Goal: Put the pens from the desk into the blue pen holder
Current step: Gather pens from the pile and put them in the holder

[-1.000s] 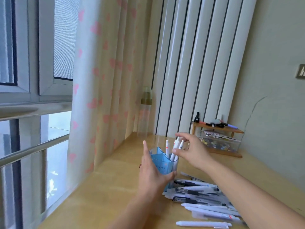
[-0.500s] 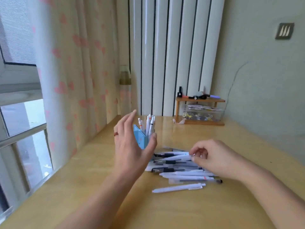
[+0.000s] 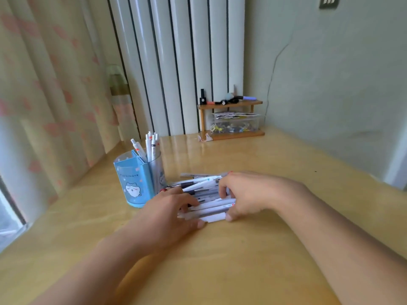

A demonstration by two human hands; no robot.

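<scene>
The blue pen holder [image 3: 134, 183], printed with a cartoon cat, stands upright on the wooden desk [image 3: 220, 260] at the left. Several white pens [image 3: 151, 144] stick up from its clear rear compartment. Just right of it lies a pile of white and dark pens [image 3: 203, 191]. My left hand [image 3: 169, 213] grips the pile's left end, fingers curled over the top and thumb along the near side. My right hand [image 3: 253, 194] grips the right end, fingers over the pens and thumb at the front. Both hands cover much of the pile.
A small wooden shelf [image 3: 231, 103] with markers on top and a clear box [image 3: 235, 125] of small items stands at the back by the wall. A pink-patterned curtain [image 3: 55, 95] hangs along the desk's left edge, with a bottle [image 3: 119, 91] beside it.
My left hand left the holder's side and dropped onto the pile's left end. My right hand closed round the pile's right end. The camera tilted down and nearer.
</scene>
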